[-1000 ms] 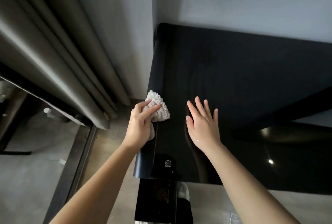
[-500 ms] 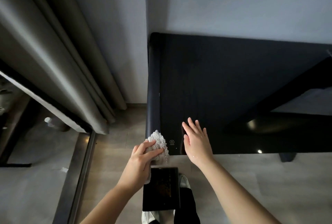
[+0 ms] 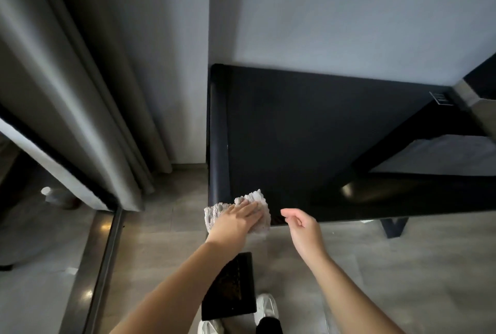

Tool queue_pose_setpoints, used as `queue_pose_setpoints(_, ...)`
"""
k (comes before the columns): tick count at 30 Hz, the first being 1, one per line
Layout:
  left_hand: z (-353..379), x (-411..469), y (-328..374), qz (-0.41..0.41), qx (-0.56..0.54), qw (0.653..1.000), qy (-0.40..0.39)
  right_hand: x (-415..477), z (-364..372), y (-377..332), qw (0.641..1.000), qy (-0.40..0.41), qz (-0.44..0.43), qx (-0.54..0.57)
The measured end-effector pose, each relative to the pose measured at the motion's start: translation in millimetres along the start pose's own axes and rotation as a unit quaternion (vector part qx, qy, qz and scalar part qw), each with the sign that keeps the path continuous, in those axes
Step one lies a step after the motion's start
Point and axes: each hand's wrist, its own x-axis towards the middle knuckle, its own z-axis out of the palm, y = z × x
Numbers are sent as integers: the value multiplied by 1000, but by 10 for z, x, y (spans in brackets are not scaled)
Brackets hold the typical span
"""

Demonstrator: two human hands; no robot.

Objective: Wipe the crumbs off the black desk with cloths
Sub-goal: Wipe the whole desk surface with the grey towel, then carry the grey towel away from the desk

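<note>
The black desk [image 3: 308, 140] stands against the wall, its near left corner just ahead of me. A pale textured cloth [image 3: 261, 198] lies over that corner, partly hanging past the front edge. My left hand [image 3: 236, 219] presses flat on the cloth with straight fingers. My right hand [image 3: 302, 225] hovers just off the desk's front edge to the right of the cloth, fingers loosely curled and holding nothing. No crumbs show on the dark surface.
Grey curtains [image 3: 80, 92] hang at the left beside a wall. A black rectangular object [image 3: 232, 288] sits low by my white shoes [image 3: 265, 305] on the grey tiled floor. A desk leg [image 3: 393, 226] stands at the right.
The cloth and my left hand slid along the left edge to the desk's near corner, with the hand now flat. My right hand lifted off the desk and its fingers curled.
</note>
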Motion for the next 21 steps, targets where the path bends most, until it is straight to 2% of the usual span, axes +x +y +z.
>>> queue_pose_setpoints(1,44,-96,-3,49,-2,999,-14,-31,-28,58,1000,-3,2,-2)
queue_pose_setpoints(3,67,-307,-64,102,5,988,-115,-113,-57,149,1000,-17,14,8)
queue_pose_setpoints(5,75,-529,-107,50,-18,976,-209,-222,-48,187,998,-50,42,21)
queue_pose_setpoints(8,10,-609,-72,-25,-130,984,-121,-339,-2,225,994,-77,71,24)
queue_pose_setpoints(11,-162,-534,79,-95,-228,968,-35,-412,59,143,983,-105,126,83)
queue_pose_setpoints(13,-303,-474,223,-158,-316,935,13,-454,96,33,962,-138,172,162)
queue_pose_setpoints(16,-467,-424,390,-235,-489,839,45,-500,118,-151,921,-197,182,281)
queue_pose_setpoints(17,-504,-410,428,-251,-507,823,55,-517,107,-201,912,-202,174,313)
queue_pose_setpoints(19,-586,-383,519,-267,-491,827,65,-535,38,-266,903,-181,158,355)
queue_pose_setpoints(21,-675,-363,626,-278,-510,813,47,-568,-83,-286,911,-148,137,360)
